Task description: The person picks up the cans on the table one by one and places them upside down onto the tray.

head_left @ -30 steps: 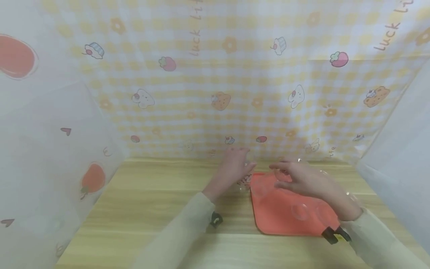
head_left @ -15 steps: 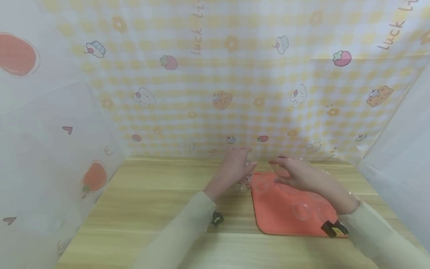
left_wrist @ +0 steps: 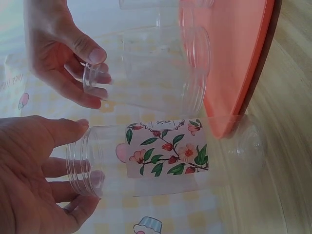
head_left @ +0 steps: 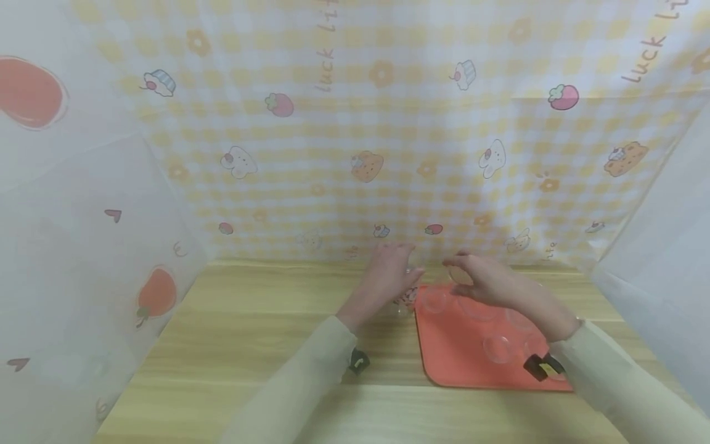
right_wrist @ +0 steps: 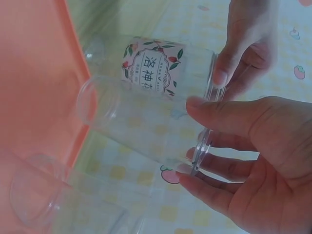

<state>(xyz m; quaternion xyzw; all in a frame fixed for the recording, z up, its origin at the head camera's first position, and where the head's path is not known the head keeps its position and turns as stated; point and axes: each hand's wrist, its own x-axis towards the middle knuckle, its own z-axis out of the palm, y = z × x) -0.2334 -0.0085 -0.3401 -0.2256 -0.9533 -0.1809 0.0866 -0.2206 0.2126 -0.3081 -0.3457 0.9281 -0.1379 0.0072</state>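
Note:
My left hand (head_left: 383, 271) holds a clear jar (left_wrist: 168, 151) by its threaded neck, thumb on one side and fingers on the other. The jar has a pink floral label and stands beside the left edge of an orange tray (head_left: 466, 370). Close to its right, my right hand (head_left: 493, 283) pinches the rim of a clear cup (right_wrist: 151, 122) between thumb and fingertips. This cup is over the tray's far-left part; whether its base touches the tray I cannot tell. No contents show in the jar or cup.
Several more clear cups (head_left: 497, 349) stand on the tray, partly hidden by my right arm. Bare wooden tabletop (head_left: 249, 333) extends to the left. A yellow checked cloth (head_left: 310, 185) hangs behind, with white side walls.
My right hand has shifted slightly away from me and to the left with the cup. The left hand and jar look unmoved.

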